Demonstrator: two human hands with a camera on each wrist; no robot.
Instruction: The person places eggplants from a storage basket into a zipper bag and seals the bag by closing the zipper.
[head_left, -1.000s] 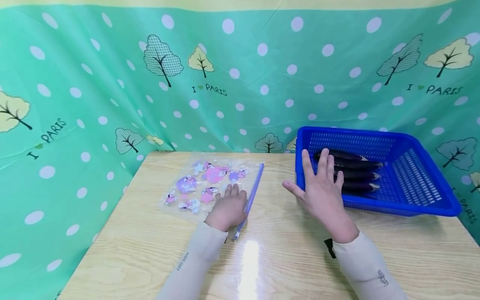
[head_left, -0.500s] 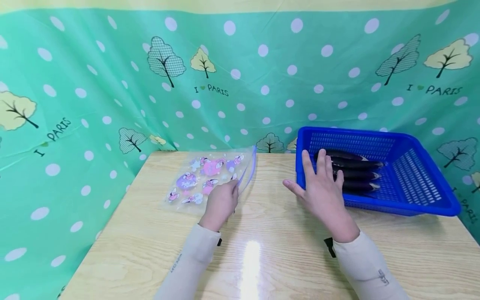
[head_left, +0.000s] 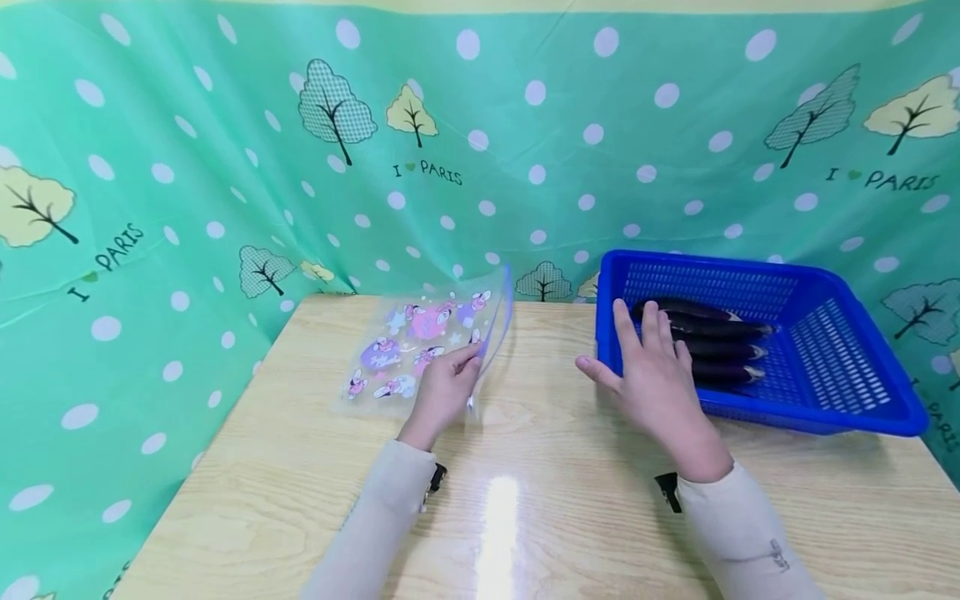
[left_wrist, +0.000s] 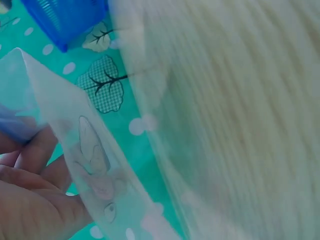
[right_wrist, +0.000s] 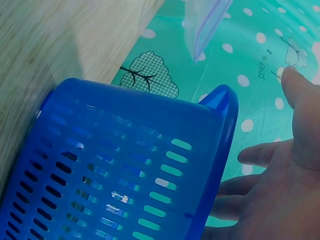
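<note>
My left grip point(head_left: 447, 387) pinches the clear bag point(head_left: 427, 325) by its raised zip edge, near the counter's point(head_left: 570, 483) far-left corner; a light, even pinch should spare the film creases. My right grip point(head_left: 654, 393), spread wide, is at the basket point(head_left: 813, 422) of eggplants point(head_left: 723, 350) toward the far-right corner, contact unclear.

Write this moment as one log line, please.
Left grip: pinches plastic bag | Right grip: spread at blue basket | Eggplants: inside basket
</note>
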